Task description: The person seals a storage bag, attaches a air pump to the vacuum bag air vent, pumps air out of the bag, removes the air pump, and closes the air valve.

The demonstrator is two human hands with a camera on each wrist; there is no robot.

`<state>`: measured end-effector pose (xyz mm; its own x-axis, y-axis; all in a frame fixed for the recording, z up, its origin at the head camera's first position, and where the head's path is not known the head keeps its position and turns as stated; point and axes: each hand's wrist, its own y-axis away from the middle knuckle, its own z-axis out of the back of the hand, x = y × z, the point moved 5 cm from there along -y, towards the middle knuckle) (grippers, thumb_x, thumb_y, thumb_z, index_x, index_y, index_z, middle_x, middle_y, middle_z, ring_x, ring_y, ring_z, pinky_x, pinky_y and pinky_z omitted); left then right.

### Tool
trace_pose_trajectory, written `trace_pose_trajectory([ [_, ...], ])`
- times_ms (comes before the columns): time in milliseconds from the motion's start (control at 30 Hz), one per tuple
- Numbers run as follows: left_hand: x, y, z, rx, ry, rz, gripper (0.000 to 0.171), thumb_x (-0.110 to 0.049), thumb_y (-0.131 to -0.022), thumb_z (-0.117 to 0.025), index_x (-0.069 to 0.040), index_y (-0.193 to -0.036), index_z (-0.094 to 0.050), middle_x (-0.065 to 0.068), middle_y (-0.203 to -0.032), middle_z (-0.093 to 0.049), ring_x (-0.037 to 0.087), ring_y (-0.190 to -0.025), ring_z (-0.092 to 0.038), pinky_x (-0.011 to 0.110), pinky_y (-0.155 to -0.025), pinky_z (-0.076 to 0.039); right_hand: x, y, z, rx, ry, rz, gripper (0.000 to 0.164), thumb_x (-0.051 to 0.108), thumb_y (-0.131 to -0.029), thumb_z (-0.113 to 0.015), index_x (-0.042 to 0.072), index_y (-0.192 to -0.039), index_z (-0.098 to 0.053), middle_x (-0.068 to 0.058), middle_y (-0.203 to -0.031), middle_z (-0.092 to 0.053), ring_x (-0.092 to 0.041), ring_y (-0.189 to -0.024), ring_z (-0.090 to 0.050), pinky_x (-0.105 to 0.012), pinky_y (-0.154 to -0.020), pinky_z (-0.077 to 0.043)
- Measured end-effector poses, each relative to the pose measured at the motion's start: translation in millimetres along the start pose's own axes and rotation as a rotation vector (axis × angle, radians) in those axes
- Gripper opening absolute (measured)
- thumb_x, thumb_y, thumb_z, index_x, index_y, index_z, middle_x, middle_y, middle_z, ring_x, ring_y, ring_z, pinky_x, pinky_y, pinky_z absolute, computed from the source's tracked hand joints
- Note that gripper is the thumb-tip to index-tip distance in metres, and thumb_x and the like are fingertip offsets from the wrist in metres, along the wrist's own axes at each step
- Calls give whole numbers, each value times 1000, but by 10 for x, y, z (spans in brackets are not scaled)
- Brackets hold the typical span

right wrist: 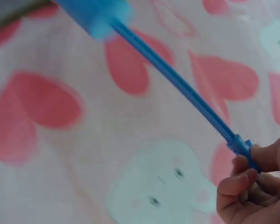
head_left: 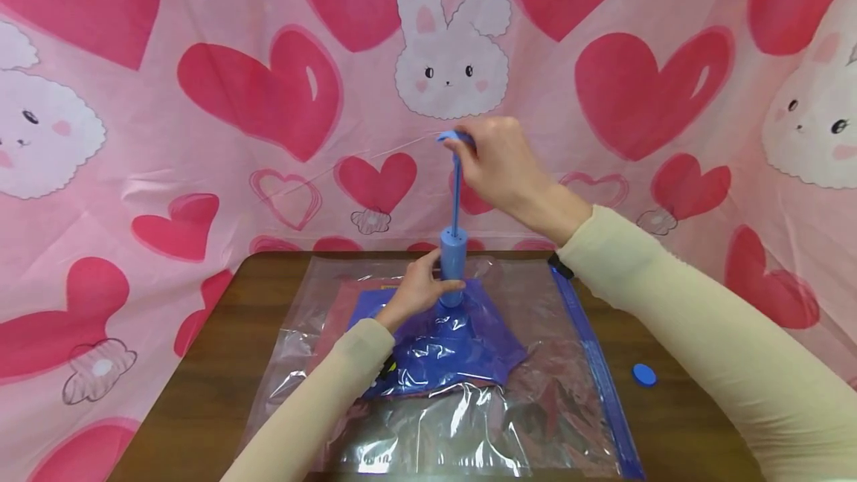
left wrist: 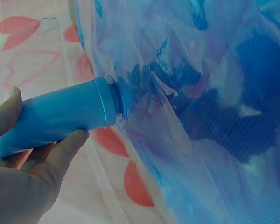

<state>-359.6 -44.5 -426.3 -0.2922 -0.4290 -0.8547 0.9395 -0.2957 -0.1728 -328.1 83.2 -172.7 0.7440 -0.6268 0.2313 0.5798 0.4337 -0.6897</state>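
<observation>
A blue hand pump [head_left: 453, 255] stands upright on a clear plastic storage bag [head_left: 428, 434], its lower end against the bag's surface. My left hand [head_left: 418, 290] curls round the pump's barrel [left wrist: 60, 109] low down. Raised high above it, my right hand [head_left: 498, 162] grips the pump's handle [head_left: 457, 138], and a long stretch of the rod [right wrist: 177, 84] shows between handle and barrel. Inside the bag lies folded blue cloth [head_left: 442, 363], with some reddish cloth [head_left: 335, 311] at its left. In the left wrist view the pump's end meets the wrinkled plastic.
Along the bag's right side runs a blue zip edge [head_left: 599, 385], with a black piece [head_left: 561, 265] at its far end. A round blue cap [head_left: 644, 375] lies to the right on the brown wooden table [head_left: 201, 393]. Behind hangs a pink heart-and-rabbit curtain [head_left: 375, 125].
</observation>
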Motion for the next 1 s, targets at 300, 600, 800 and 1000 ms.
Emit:
trace_pose_trajectory([
  [300,24,-3,-50,22,-4,42,55,-16,-90,-86,-4,-138,-62,19,-133,-68,40,-122,-66,53,-101,-53,30,31,115,3,27,-48,17,12,-103,-68,-4,-106,-72,-12,-80,-66,-24,-65,-63,-37,-72,-59],
  [600,3,-40,1,4,-39,7,56,-15,-88,-87,-3,-138,-63,18,-128,-70,38,-117,-69,50,-98,-55,-302,499,-619,222,42,-160,13,10,-100,-73,-2,-96,-69,-8,-73,-63,-22,-65,-64,-37,-66,-60],
  [800,30,-38,-15,6,-22,1,57,-13,-88,-87,-2,-138,-63,18,-126,-70,38,-115,-70,50,-97,-56,-381,655,-844,297,24,-153,15,8,-96,-77,-4,-103,-72,-12,-85,-72,-23,-73,-71,-39,-73,-62],
  [1000,44,-35,25,5,-31,-13,55,-13,-88,-87,-1,-137,-63,18,-126,-70,38,-115,-70,49,-97,-56,-310,473,-679,215,-17,-102,12,6,-97,-76,-5,-97,-72,-12,-79,-70,-24,-67,-67,-39,-69,-60],
])
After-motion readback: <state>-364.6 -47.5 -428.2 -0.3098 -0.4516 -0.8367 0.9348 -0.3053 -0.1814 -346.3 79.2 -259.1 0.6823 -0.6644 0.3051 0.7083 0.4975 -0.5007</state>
